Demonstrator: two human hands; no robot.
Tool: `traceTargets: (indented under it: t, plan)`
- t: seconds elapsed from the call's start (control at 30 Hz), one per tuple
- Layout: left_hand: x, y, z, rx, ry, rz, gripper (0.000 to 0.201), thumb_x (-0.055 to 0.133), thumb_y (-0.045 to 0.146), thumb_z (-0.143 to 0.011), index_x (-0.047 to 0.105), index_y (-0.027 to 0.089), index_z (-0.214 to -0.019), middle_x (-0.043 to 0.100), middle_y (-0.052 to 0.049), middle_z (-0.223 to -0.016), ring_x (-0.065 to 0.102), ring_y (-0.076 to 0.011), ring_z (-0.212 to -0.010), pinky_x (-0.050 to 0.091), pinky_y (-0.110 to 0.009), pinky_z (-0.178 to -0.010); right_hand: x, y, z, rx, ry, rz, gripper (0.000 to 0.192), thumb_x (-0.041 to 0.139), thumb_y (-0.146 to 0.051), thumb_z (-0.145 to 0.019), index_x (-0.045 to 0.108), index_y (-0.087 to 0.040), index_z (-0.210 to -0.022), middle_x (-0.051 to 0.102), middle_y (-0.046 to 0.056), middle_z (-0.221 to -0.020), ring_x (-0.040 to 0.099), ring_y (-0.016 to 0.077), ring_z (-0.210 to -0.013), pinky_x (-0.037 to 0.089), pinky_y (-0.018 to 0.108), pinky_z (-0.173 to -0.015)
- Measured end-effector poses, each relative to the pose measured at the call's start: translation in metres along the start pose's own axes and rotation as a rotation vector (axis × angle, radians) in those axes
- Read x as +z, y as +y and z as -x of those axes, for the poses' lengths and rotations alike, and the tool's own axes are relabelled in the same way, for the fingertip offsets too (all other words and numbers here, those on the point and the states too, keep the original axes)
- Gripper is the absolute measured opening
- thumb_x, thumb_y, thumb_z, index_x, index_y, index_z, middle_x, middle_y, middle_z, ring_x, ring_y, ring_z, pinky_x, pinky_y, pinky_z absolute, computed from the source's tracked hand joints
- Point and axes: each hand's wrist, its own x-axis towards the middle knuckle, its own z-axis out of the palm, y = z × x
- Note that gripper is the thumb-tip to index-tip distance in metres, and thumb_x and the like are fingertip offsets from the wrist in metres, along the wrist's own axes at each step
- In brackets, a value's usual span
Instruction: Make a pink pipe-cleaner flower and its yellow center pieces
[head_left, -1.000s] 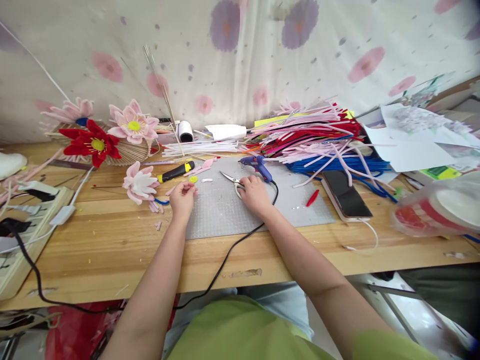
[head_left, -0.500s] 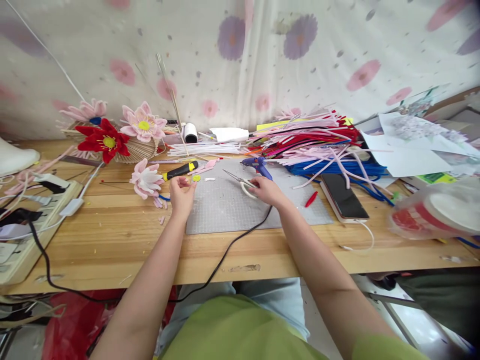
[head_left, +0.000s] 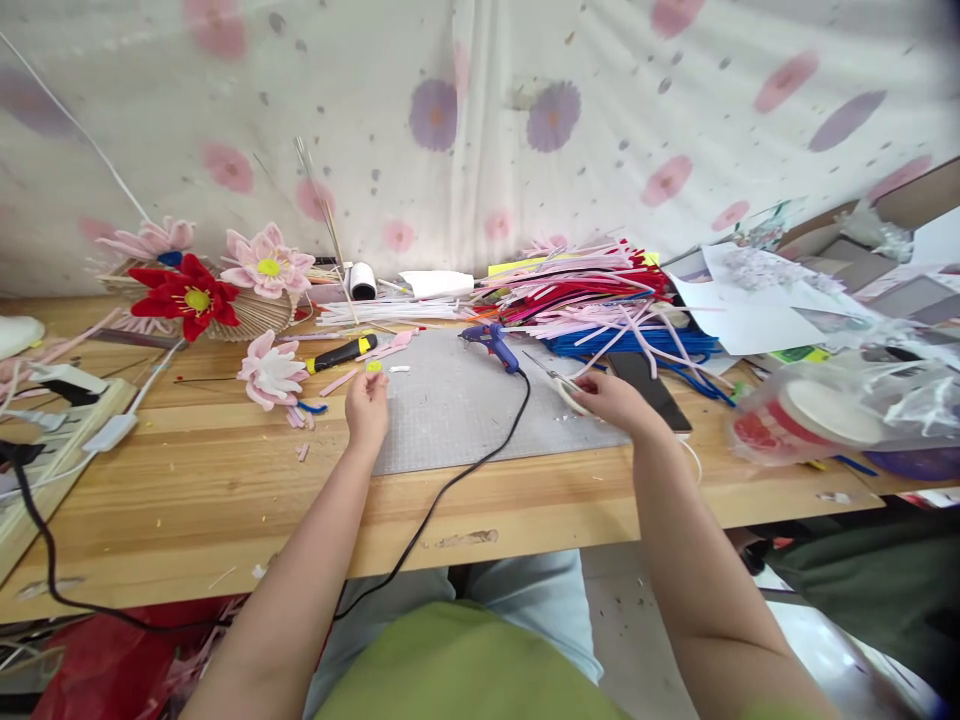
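My right hand (head_left: pixel 616 402) grips the white handles of a pair of scissors (head_left: pixel 564 388) low over the right side of the grey cutting mat (head_left: pixel 450 430). The blades point left, toward the blue glue gun (head_left: pixel 495 346) that lies on the mat. At the mat's left edge my left hand (head_left: pixel 367 405) has its fingers drawn together in a pinch; what is in them, if anything, I cannot make out. Close beyond it lie a small yellow disc (head_left: pixel 374 367), a short white piece (head_left: pixel 400 369) and a black-and-yellow utility knife (head_left: pixel 341 353).
A pink-and-white fuzzy flower (head_left: pixel 271 370) stands left of my left hand, with a red flower (head_left: pixel 196 298) behind. Bundled pipe cleaners (head_left: pixel 592 290) lie at the back right. A phone (head_left: pixel 649 388) and a bagged cup (head_left: pixel 825 415) are farther right. A black cord (head_left: pixel 442 490) crosses the table.
My right hand has moved right with the scissors, away from the glue gun, and now covers the spot of the small red piece. My left hand stays near the mat's left edge.
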Motion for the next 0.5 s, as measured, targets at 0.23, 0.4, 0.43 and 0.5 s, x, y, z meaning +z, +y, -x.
traceTargets:
  t: [0.23, 0.4, 0.43, 0.5]
  plan:
    - [-0.014, -0.001, -0.007, -0.1, -0.082, 0.071, 0.026, 0.052, 0.035, -0.078, 0.055, 0.018, -0.098, 0.049, 0.005, -0.052, 0.043, -0.0077, -0.04, 0.037, -0.02, -0.045, 0.036, -0.03, -0.041, 0.059, 0.132, 0.196, 0.033, 0.052, -0.028, -0.078, 0.058, -0.013, -0.107, 0.057, 0.014, -0.112, 0.054, 0.0236, -0.102, 0.039, 0.03, -0.079]
    - [-0.022, -0.012, -0.012, 0.03, 0.006, -0.033, 0.035, 0.056, 0.02, -0.074, 0.053, 0.02, -0.108, 0.057, -0.001, -0.078, 0.05, -0.0085, -0.056, 0.044, -0.022, -0.055, 0.045, -0.029, -0.042, 0.026, 0.164, 0.185, 0.031, 0.053, -0.029, -0.077, 0.06, -0.015, -0.104, 0.059, 0.013, -0.108, 0.053, 0.0236, -0.102, 0.039, 0.031, -0.08]
    - [-0.021, -0.014, -0.012, 0.06, 0.008, -0.041, 0.039, 0.058, 0.017, -0.071, 0.053, 0.02, -0.109, 0.057, -0.003, -0.088, 0.052, -0.0086, -0.061, 0.045, -0.022, -0.059, 0.045, -0.029, -0.04, 0.018, 0.183, 0.183, 0.031, 0.052, -0.03, -0.078, 0.06, -0.015, -0.104, 0.059, 0.013, -0.107, 0.053, 0.0233, -0.102, 0.039, 0.03, -0.081]
    - [-0.017, -0.018, -0.013, 0.096, -0.012, -0.045, 0.043, 0.06, 0.012, -0.067, 0.055, 0.021, -0.108, 0.055, -0.006, -0.101, 0.054, -0.0089, -0.069, 0.047, -0.023, -0.064, 0.042, -0.031, -0.035, 0.004, 0.213, 0.177, 0.031, 0.05, -0.031, -0.08, 0.06, -0.015, -0.105, 0.058, 0.013, -0.107, 0.053, 0.0228, -0.102, 0.038, 0.03, -0.081]
